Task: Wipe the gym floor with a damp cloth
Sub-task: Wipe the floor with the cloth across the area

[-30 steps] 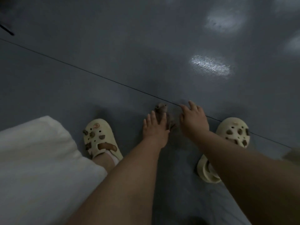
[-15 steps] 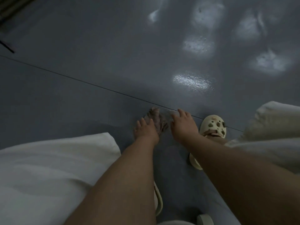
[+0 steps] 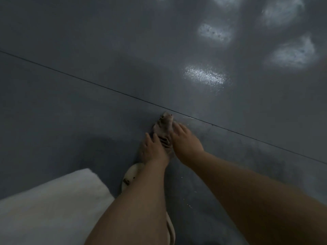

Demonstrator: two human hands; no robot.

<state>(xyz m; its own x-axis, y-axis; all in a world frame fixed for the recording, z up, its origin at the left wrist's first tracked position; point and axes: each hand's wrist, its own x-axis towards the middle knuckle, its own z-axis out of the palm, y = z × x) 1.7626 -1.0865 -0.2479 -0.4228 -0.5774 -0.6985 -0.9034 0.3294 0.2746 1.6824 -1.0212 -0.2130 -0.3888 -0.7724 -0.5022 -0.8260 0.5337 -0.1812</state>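
Head view shows both bare hands pressed down on a crumpled brownish cloth (image 3: pixel 163 133) lying on the dark grey gym floor (image 3: pixel 88 50). Left hand (image 3: pixel 153 150) lies palm-down on the near, left part of the cloth, fingers extended and flat — no curl around the fabric is visible. Right hand (image 3: pixel 185 142) lies palm-down on the right side of the cloth, fingers likewise straight and pointing away from the person, fingertips close to the cloth's far end. Neither hand pinches or grips; both press flat. The cloth is bunched between the two hands, with its far tip touching a thin dark seam line (image 3: pixel 88 80) that runs diagonally across the floor from the left edge toward the lower right. Beyond the seam, several pale light reflections (image 3: pixel 205 76) sit on the floor surface. A cream clog shoe (image 3: pixel 131 175) with dark spots shows just behind the left wrist — partly hidden by the forearm. White fabric (image 3: pixel 49 206) fills the lower left corner of the view.
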